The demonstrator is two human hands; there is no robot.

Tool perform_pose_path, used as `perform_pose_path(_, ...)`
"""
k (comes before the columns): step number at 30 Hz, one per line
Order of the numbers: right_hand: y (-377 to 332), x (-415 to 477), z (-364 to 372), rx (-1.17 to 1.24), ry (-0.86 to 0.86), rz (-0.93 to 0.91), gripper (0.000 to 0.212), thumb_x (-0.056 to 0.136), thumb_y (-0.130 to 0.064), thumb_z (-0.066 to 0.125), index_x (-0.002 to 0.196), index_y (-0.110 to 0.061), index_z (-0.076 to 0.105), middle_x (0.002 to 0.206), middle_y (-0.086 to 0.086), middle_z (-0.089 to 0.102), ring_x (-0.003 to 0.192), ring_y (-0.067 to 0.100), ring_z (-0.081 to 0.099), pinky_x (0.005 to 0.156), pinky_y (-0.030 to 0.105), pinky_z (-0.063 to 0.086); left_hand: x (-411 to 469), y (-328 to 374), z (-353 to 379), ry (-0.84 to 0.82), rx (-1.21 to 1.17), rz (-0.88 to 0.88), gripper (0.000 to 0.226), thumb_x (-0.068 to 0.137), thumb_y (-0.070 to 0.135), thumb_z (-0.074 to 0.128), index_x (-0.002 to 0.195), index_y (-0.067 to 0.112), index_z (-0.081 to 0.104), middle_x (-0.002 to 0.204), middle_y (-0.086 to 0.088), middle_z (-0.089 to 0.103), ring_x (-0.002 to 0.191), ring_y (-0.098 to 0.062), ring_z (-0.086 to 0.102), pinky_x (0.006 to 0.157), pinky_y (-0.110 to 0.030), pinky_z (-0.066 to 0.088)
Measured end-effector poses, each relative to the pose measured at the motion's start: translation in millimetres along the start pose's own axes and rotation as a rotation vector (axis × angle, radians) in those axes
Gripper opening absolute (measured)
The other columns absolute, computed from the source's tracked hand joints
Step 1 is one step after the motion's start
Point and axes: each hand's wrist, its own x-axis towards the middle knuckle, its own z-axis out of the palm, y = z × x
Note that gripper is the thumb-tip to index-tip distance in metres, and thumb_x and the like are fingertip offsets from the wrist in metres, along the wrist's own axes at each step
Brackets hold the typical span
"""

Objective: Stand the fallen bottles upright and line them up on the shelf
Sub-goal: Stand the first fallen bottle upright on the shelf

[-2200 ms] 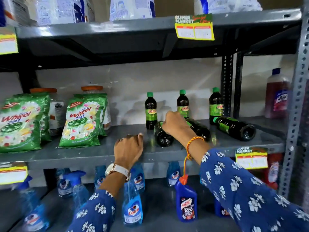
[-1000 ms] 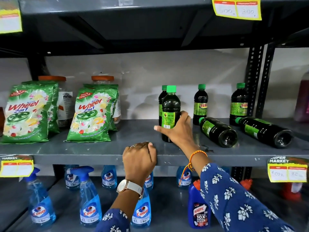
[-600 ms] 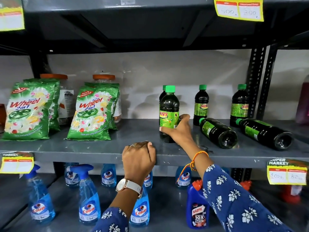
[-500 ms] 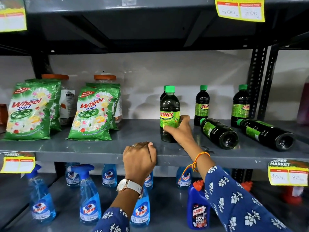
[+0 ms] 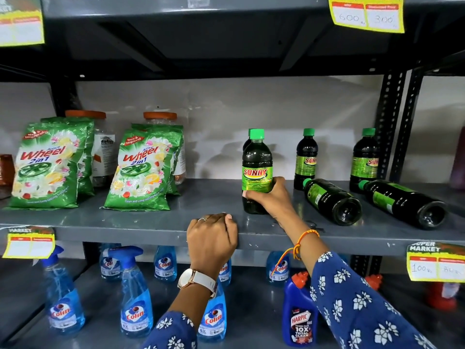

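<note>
Gray metal makes up the shelf, and a pale wall stands behind it. At the middle of the shelf stands a dark bottle with a green cap and a "SUNNY" label. It is upright. The right hand holds it low down, with the fingers wrapped around its front. Right behind it at 12 o'clock peeks another green cap, maybe one more bottle, but most of it is hidden.

At 3 o'clock from the held bottle stand two more upright bottles, a near one and a far one, well apart. In front of them lie two fallen bottles, the first and the second, on their sides with caps toward the wall and bottoms toward the shelf edge.

The left hand sits at 6 o'clock on the shelf's front edge, fingers curled over it and holding nothing else.

At 9 o'clock lean green soap bags. Blue spray bottles stand on the shelf below.
</note>
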Motion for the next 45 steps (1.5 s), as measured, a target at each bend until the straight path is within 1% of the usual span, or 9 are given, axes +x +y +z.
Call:
perform_pose_path(7, -3, -2, 0, -0.008, -0.016, 0.034, 0.063, 0.06, -0.022, 0.083, 0.114, -0.009, 0.054, 0.1, 0.004, 0.065, 0.091, 0.02, 0.061, 0.075, 0.026, 0.044, -1, -2, 1, -0.013, -0.001, -0.01, 0.039, 0.084, 0.026, 0.036, 0.052, 0.018, 0.058, 0.052, 0.003, 0.06, 0.047, -0.017, 0.052, 0.057, -0.024, 0.033)
perform_pose_path(12, -8, -11, -6, -0.088, -0.059, 0.013, 0.04, 0.066, -0.023, 0.08, 0.104, -0.015, 0.068, 0.101, 0.005, 0.071, 0.088, 0.017, 0.061, 0.076, 0.025, 0.045, 2, -2, 0, -0.024, -0.002, -0.005, 0.04, 0.084, 0.025, 0.036, 0.05, 0.018, 0.055, 0.051, 0.003, 0.059, 0.046, -0.018, 0.052, 0.056, -0.025, 0.035)
perform_pose_path(15, -15, -21, -13, -0.127, -0.059, -0.001, 0.039, 0.069, -0.023, 0.079, 0.106, -0.015, 0.068, 0.092, -0.001, 0.065, 0.085, 0.014, 0.058, 0.075, 0.022, 0.042, 3, -3, 0, -0.032, 0.005, -0.003, 0.041, 0.084, 0.025, 0.036, 0.05, 0.018, 0.056, 0.051, 0.001, 0.059, 0.046, -0.02, 0.052, 0.056, -0.026, 0.036)
perform_pose_path(24, -14, -55, -21, -0.239, -0.014, -0.12, 0.041, 0.068, -0.031, 0.079, 0.105, -0.017, 0.069, 0.092, -0.002, 0.068, 0.083, 0.009, 0.062, 0.07, 0.018, 0.043, 3, -3, -1, -0.024, -0.001, -0.007, 0.039, 0.082, 0.023, 0.038, 0.047, 0.015, 0.055, 0.047, -0.004, 0.057, 0.043, -0.025, 0.052, 0.052, -0.028, 0.035)
perform_pose_path(27, -14, -62, -23, -0.262, -0.002, -0.14, 0.041, 0.068, -0.033, 0.079, 0.105, -0.018, 0.069, 0.094, -0.002, 0.07, 0.083, 0.008, 0.063, 0.067, 0.015, 0.043, 2, -2, -2, -0.023, -0.018, -0.003, 0.039, 0.082, 0.022, 0.039, 0.047, 0.014, 0.055, 0.047, -0.004, 0.057, 0.041, -0.025, 0.051, 0.051, -0.027, 0.035)
perform_pose_path(32, -11, -64, -21, -0.294, 0.005, -0.166, 0.045, 0.068, -0.038, 0.078, 0.106, -0.017, 0.068, 0.102, 0.003, 0.073, 0.088, 0.012, 0.066, 0.077, 0.021, 0.048, 1, -2, -3, 0.006, -0.053, -0.009, 0.038, 0.081, 0.021, 0.039, 0.046, 0.014, 0.054, 0.046, -0.004, 0.056, 0.041, -0.024, 0.051, 0.051, -0.028, 0.036)
perform_pose_path(39, -13, -67, -21, -0.271, -0.033, -0.17, 0.048, 0.069, -0.039, 0.078, 0.109, -0.016, 0.066, 0.105, 0.003, 0.072, 0.085, 0.007, 0.06, 0.073, 0.014, 0.043, 0, -2, -7, -0.031, -0.039, -0.009, 0.038, 0.081, 0.02, 0.039, 0.047, 0.014, 0.054, 0.046, -0.005, 0.057, 0.041, -0.026, 0.051, 0.052, -0.027, 0.034)
perform_pose_path(42, -16, -74, -24, -0.172, -0.04, -0.147, 0.058, 0.071, -0.049, 0.073, 0.113, -0.012, 0.061, 0.102, -0.002, 0.065, 0.096, 0.009, 0.059, 0.077, 0.014, 0.043, -2, -7, -7, 0.035, -0.113, -0.014, 0.037, 0.087, 0.018, 0.038, 0.069, 0.007, 0.068, 0.068, -0.013, 0.068, 0.06, -0.028, 0.063, 0.06, -0.031, 0.044)
perform_pose_path(45, -17, -63, -55, -0.182, 0.205, -0.199, 0.073, 0.076, -0.058, 0.062, 0.12, 0.001, 0.053, 0.114, 0.011, 0.061, 0.108, 0.024, 0.057, 0.09, 0.03, 0.045, -13, 7, -13, 0.263, -0.244, 0.016, 0.038, 0.094, 0.015, 0.035, 0.101, -0.004, 0.067, 0.107, -0.019, 0.067, 0.095, -0.032, 0.06, 0.095, -0.036, 0.04)
